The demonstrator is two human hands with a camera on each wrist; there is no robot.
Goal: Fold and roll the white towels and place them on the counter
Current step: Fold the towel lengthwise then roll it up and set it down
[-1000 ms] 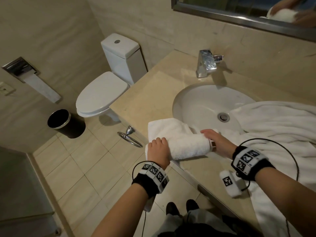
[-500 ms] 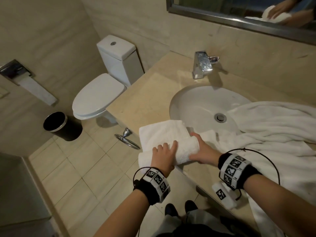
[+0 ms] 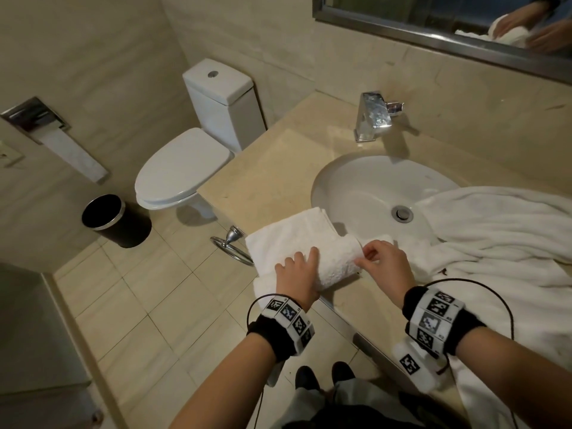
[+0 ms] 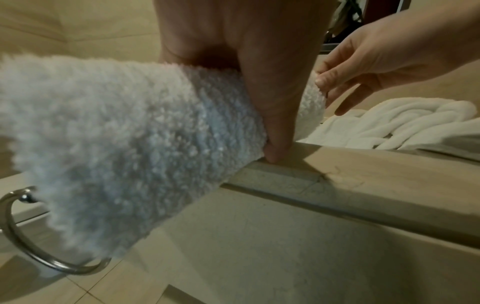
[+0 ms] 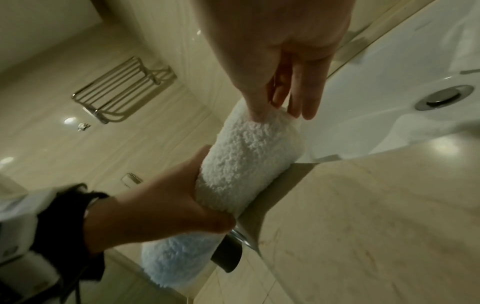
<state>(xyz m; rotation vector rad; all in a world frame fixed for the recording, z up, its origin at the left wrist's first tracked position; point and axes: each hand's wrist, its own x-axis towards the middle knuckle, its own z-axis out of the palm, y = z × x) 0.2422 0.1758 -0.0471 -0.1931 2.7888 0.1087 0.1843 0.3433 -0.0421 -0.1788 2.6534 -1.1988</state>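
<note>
Currently you are rolling one white towel [image 3: 309, 252] at the counter [image 3: 278, 181] front edge, beside the sink [image 3: 371, 187]. Left hand [image 3: 297, 274]: fingers lying over the roll, thumb tucked underneath, gripping it. Right hand [image 3: 383, 261]: thumb and forefinger pinching the roll's end, other fingers loose. Keep both ends level and the layers tight. Second towel [image 3: 495, 230]: lying loose on the right.

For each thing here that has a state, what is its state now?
small towel: partly rolled, far part flat, on the counter edge
left hand: grips the roll
right hand: pinches the roll's end
large towel: unfolded, crumpled, partly in the sink
toilet lid: closed
faucet: no water running
bin: open
</note>
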